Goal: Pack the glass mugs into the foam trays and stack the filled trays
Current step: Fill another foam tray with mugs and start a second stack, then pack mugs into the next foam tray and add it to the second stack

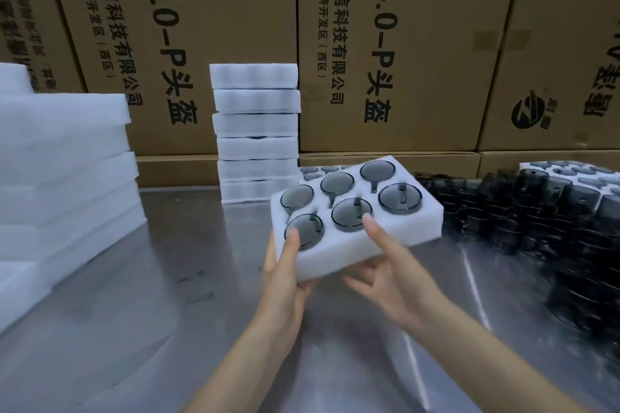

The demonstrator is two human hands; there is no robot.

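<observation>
White foam tray [396, 231], six smoky glass mugs [351, 214] seated, tilted, gripped by left hand [285, 275] and right hand [389, 265].

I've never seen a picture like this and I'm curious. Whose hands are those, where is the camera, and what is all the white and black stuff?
The camera sits on a person's head, looking down, so you see their own two hands. The left hand and the right hand hold a white foam tray, lifted and tilted above a shiny metal table. Six dark glass mugs sit in its round holes. Behind it stands a stack of foam trays, already packed as far as I can tell. On the right lie many loose dark mugs waiting. On the left are piled foam sheets, and cardboard boxes stand at the back.
</observation>
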